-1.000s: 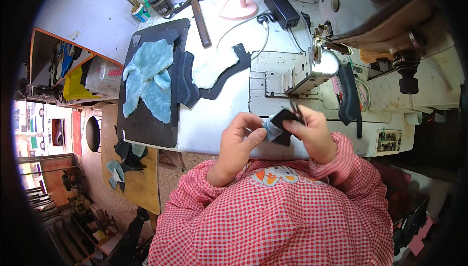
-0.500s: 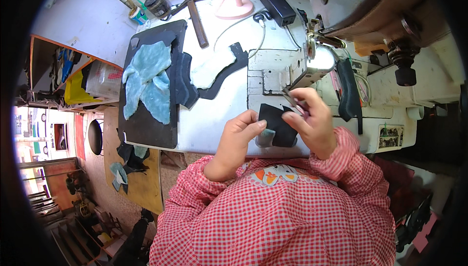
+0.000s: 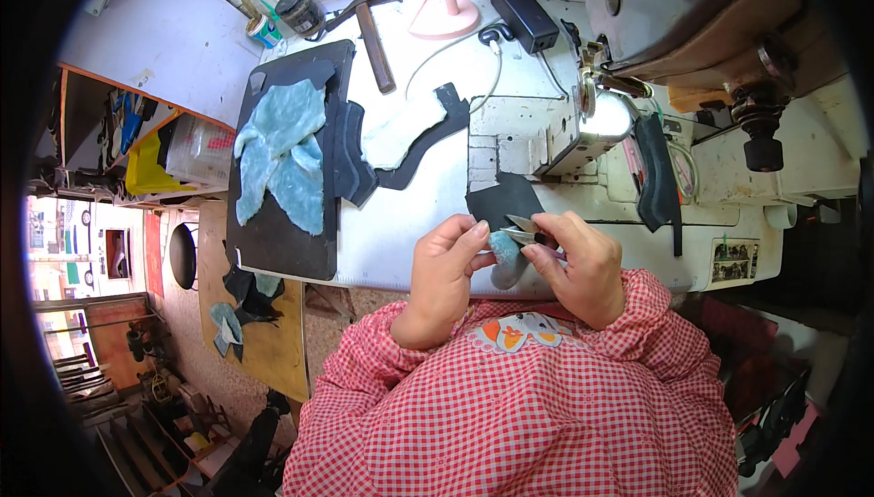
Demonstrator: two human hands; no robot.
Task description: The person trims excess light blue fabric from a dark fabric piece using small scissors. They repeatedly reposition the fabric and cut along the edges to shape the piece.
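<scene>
My left hand (image 3: pixel 442 269) pinches a black fabric piece (image 3: pixel 503 200) together with a tuft of blue-grey fleece (image 3: pixel 510 265) near the front edge of the white table. In my right hand (image 3: pixel 583 268) is a small pair of metal thread snips (image 3: pixel 521 231), its blades pointing left against the fleece, close to my left fingertips. Both hands are closed and almost touching. The black piece lies beyond them, toward the sewing machine bed. Its underside and the exact spot between the blades are hidden.
A sewing machine (image 3: pixel 719 15) stands at the right. Blue fleece pieces (image 3: pixel 284 124) lie on a black board (image 3: pixel 305 256) at left, beside dark cut pieces with white fleece (image 3: pixel 401 137). A hammer (image 3: pixel 374 49), pink stand (image 3: pixel 446 20) and black power adapter (image 3: pixel 525 16) sit behind.
The black piece has been turned, so blue fleece now shows toward me. My right hand has come down nearer to me, bringing the snips' blades to the fleece.
</scene>
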